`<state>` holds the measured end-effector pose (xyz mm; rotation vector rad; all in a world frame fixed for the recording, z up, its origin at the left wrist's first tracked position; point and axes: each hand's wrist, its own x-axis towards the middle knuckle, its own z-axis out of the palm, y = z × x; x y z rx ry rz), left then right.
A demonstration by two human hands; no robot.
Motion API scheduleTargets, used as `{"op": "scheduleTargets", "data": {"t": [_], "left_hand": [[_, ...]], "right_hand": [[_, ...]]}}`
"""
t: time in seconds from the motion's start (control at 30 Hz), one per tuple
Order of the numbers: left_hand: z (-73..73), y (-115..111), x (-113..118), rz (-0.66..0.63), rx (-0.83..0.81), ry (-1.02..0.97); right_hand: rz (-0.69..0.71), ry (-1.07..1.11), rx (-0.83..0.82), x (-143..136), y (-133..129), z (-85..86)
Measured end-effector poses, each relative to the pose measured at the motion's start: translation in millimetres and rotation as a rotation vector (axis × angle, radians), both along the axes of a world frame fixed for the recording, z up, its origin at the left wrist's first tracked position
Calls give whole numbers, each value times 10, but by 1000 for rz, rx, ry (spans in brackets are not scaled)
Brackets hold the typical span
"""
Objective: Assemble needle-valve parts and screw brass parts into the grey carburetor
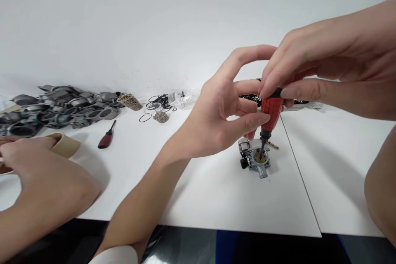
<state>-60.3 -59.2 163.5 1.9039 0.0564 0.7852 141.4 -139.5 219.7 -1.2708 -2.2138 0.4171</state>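
Observation:
A red-handled screwdriver (271,116) stands almost upright, its dark shaft reaching down into the round bore of a small metal carburetor (256,159). My right hand (305,66) pinches the black top end of the handle from above. Lower down, the thumb and fingers of my left hand (227,103) close around the red part of the same handle. A brass-coloured disc shows inside the bore at the screwdriver's tip. The carburetor lies on the white table (210,198), and a thin brass piece (272,144) lies just behind it.
Grey metal castings (62,107) are heaped at the back left. A second screwdriver (107,137), cups of small brass parts (131,101), black rings (162,101) and a plastic bag (185,99) lie along the wall. At far left, another person's arm (52,177) reaches over a tan roll (66,145).

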Motion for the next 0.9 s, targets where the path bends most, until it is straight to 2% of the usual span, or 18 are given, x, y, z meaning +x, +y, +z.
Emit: {"op": "scheduleTargets", "data": {"t": [0.1,0.2,0.33,0.43,0.6,0.7,0.8,0.9], "left_hand": [[8,-36,8,6,24,-16],[3,-47,34,-2,36,-43],[-22,-14,65,52,76,-43],[-38,32,68,62,107,-48],[-53,70,51,24,197,-138],[-44,41,36,11,110,-80],[-24,-5,25,-34,-7,-32],[-17,-35,28,-43,-35,-7]], "right_hand": [[-34,-140,218,-42,2,1],[-86,-187,275,-127,6,-1],[-175,-254,361,-233,37,-23],[-183,-256,407,-265,57,-30],[-40,-193,352,-156,9,19],[36,-212,292,-83,-19,42],[21,-161,220,-77,-11,34],[-40,-82,131,-101,12,17]]}}
